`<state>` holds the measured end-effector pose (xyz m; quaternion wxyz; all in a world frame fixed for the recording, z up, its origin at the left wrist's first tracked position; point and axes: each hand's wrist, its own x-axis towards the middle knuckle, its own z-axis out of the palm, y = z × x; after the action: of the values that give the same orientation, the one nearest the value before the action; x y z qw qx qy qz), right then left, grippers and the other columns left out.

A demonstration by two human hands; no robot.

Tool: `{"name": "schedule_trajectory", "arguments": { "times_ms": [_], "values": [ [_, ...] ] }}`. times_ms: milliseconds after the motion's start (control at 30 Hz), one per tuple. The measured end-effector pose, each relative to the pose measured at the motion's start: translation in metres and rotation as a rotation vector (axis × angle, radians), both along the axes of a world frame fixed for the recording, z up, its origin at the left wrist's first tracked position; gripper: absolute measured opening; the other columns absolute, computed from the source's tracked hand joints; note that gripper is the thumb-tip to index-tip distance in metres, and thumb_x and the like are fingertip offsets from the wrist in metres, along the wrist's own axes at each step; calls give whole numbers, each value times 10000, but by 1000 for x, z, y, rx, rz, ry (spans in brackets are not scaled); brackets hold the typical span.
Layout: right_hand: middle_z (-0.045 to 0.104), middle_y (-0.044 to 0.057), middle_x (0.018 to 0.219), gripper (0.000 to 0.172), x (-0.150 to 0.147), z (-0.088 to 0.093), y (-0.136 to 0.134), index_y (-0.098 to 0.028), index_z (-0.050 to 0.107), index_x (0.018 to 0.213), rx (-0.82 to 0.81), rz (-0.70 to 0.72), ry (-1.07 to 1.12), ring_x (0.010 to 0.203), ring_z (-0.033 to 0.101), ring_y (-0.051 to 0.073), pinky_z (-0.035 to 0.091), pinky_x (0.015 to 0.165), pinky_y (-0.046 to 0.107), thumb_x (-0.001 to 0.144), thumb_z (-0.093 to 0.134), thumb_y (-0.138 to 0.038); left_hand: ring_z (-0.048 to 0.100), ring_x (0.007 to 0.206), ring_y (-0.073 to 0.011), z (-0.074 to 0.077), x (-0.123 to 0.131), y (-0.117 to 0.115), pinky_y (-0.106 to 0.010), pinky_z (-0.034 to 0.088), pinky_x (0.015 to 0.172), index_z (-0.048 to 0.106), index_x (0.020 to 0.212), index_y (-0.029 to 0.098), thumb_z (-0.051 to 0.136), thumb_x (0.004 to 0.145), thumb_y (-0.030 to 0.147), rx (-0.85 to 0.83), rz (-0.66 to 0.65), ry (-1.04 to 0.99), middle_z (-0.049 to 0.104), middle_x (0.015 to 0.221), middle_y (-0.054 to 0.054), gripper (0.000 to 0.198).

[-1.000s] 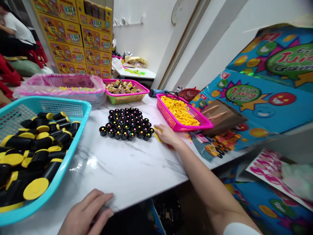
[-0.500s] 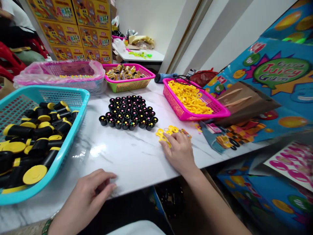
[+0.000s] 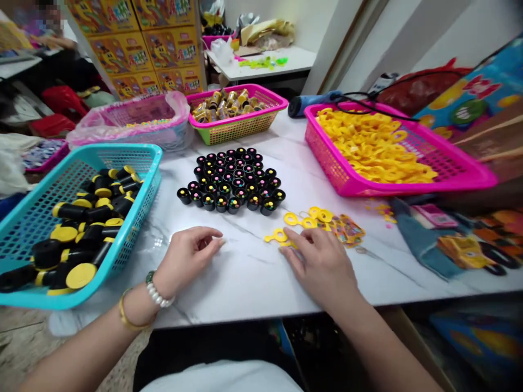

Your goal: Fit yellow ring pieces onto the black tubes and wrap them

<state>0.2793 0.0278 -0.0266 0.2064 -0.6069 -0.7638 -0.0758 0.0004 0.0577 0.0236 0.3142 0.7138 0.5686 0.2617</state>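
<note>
Right hand: the right hand [image 3: 322,264] lies palm down on the tabletop [image 3: 245,277], grip open and flat, closed on nothing; its fingertips [image 3: 291,239] press on the nearest loose rings.
Left hand: the left hand [image 3: 188,255] rests just left of it, grip loosely curled, fingertips on the marble, nothing seen in it.
Loose rings: a few yellow rings [image 3: 304,220] lie on the tabletop just ahead of the right hand, beside a small heap of coloured bits [image 3: 347,230].
Cups: a tight cluster of black cups [image 3: 235,179] stands upright behind both hands, apart from them.
Pink basket: the pink basket [image 3: 408,188], far right, is heaped with yellow rings.
Teal basket: the teal basket [image 3: 122,148], left, holds black and yellow tubes [image 3: 81,223].
Back row: a lined basket [image 3: 134,117] and a green basket [image 3: 237,130] of gold pieces.
</note>
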Motion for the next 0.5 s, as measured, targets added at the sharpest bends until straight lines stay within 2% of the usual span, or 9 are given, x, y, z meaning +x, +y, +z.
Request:
{"name": "schedule_trajectory", "arguments": {
  "times_ms": [67, 133, 267, 400, 500],
  "values": [
    [599, 121, 931, 222, 3, 3, 7, -213, 712, 1029, -13, 67, 16, 869, 557, 295, 488, 811, 470, 898, 563, -313, 527, 539, -88, -2, 5, 5, -192, 415, 529, 745, 946, 171, 623, 868, 332, 83, 34, 13, 659, 654, 7, 216],
    [617, 131, 990, 189, 4, 4, 13, -222, 687, 997, -8, 142, 45, 916, 577, 310, 492, 830, 485, 877, 559, -292, 525, 547, -84, -4, 10, 10, -201, 438, 565, 724, 999, 165, 631, 873, 299, 226, 44, 52, 649, 685, 6, 206],
    [666, 134, 1093, 278, -2, 1, 21, -233, 633, 1146, 41, 261, 35, 996, 588, 344, 489, 839, 517, 891, 534, -287, 558, 622, -107, -9, 19, 24, -229, 468, 627, 662, 1135, 169, 639, 890, 268, 472, 25, 240, 628, 769, -3, 265],
    [679, 119, 990, 183, -11, 0, 21, -249, 621, 1017, 54, 300, 48, 941, 604, 334, 497, 808, 499, 871, 514, -222, 595, 694, -128, -15, 28, 38, -238, 475, 624, 658, 1121, 186, 615, 913, 273, 473, -26, 451, 631, 914, -34, 229],
    [649, 98, 885, 118, -13, 3, 16, -258, 570, 906, -15, 337, 122, 843, 615, 297, 522, 729, 448, 821, 523, -193, 603, 738, -144, -18, 34, 48, -237, 472, 603, 655, 1077, 187, 573, 932, 267, 436, -41, 549, 617, 964, -46, 184]
  ]
}}
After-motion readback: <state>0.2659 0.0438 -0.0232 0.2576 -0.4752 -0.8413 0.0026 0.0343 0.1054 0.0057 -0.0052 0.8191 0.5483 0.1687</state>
